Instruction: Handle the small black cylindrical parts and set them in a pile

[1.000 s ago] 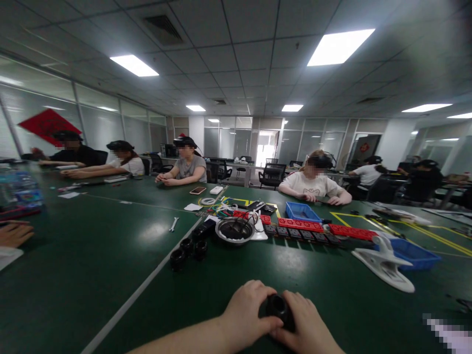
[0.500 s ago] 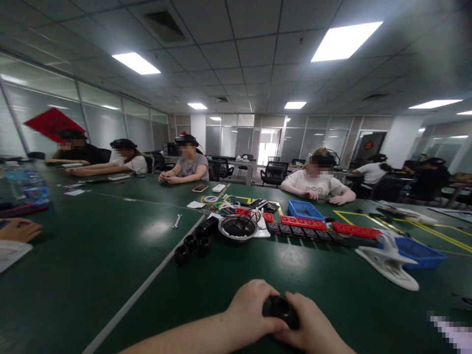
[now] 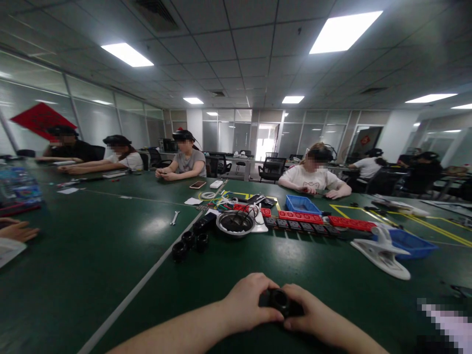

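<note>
Near the front edge of the green table, my left hand and my right hand grip a round black part between them. It is thick-walled, with an opening facing up towards me. The left fingers and thumb curl around its left side, while the right thumb and fingers press on its right side. Fingers hide parts of its outer wall. Farther forward and to the left stand several similar black ring-shaped parts, close together.
A metal bowl with black contents, a small spanner, red socket strips, blue trays and a white clamp-like stand lie on the table. Co-workers sit around it; one's hand rests at the far left.
My view has tilted slightly downward and turned a little right. My right hand has shifted its hold on the black part, its fingers now farther apart from my left. Both hands still hold it.
</note>
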Action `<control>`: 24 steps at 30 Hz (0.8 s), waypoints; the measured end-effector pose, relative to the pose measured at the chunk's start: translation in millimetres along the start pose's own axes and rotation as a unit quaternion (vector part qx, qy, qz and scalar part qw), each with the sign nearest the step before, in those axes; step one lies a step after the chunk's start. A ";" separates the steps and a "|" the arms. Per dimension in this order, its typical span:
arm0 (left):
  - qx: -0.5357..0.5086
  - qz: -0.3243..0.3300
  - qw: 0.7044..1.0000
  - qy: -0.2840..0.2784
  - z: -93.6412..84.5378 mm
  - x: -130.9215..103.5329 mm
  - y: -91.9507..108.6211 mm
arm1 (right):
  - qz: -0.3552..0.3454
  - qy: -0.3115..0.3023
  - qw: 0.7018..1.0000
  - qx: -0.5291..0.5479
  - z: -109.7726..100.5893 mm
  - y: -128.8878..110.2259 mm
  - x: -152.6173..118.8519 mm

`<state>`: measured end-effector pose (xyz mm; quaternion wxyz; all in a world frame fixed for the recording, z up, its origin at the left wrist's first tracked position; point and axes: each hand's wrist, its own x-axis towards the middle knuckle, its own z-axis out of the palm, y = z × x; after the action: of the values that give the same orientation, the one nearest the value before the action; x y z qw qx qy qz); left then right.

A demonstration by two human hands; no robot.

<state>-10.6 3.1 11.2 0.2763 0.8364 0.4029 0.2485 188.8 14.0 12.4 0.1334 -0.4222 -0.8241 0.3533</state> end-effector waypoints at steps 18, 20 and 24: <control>-0.018 0.014 1.000 -0.010 -2.7 -1.4 -0.4 | -0.013 0.006 0.999 -0.052 3.4 -5.1 -2.3; -0.015 0.006 1.000 -0.002 -1.3 -2.3 0.2 | 0.002 0.031 0.997 -0.077 6.7 -5.2 -0.3; 0.011 -0.050 0.997 0.057 6.1 -4.2 4.4 | 0.036 0.124 0.977 -0.168 24.1 -8.1 3.4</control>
<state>-6.6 -4.1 8.9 0.2563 0.8027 0.4617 0.2771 169.4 2.2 0.5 0.1487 -0.5084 -0.8330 0.1598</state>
